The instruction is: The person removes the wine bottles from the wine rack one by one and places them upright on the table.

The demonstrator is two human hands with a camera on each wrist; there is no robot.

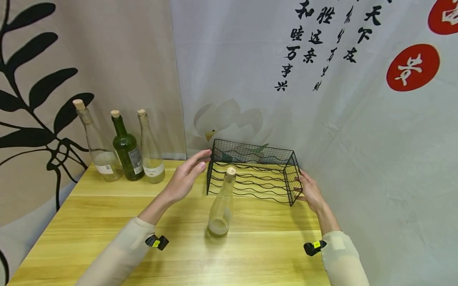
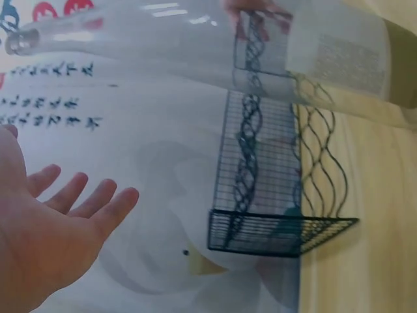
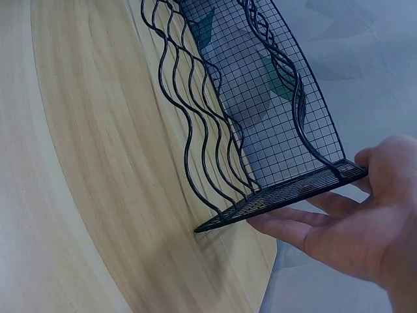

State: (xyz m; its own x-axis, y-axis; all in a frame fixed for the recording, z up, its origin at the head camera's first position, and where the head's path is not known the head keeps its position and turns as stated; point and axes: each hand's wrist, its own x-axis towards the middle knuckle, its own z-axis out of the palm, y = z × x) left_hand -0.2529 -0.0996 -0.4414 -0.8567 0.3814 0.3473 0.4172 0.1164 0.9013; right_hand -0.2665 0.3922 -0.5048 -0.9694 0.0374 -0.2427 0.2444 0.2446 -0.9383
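Observation:
A black wire bottle rack (image 1: pixel 250 178) with wavy rods and mesh panels stands against the back wall. At its right end my right hand (image 1: pixel 310 190) grips the mesh side panel; in the right wrist view, its thumb is at the upper corner and its fingers (image 3: pixel 293 225) lie along the outer face. My left hand (image 1: pixel 186 174) is raised just off the rack's left end, fingers extended, holding nothing. A clear corked bottle (image 1: pixel 220 216) stands upright in front of the rack, between the forearms. In the left wrist view that bottle (image 2: pixel 163 45) crosses in front of the rack.
At the table's back left stand a tall clear corked bottle (image 1: pixel 107 163), a green corked bottle (image 1: pixel 125 145) and another clear corked bottle (image 1: pixel 152 159). Printed cloth (image 1: pixel 229 79) hangs behind the wooden table (image 1: pixel 179 250), and a pale wall runs along its right edge.

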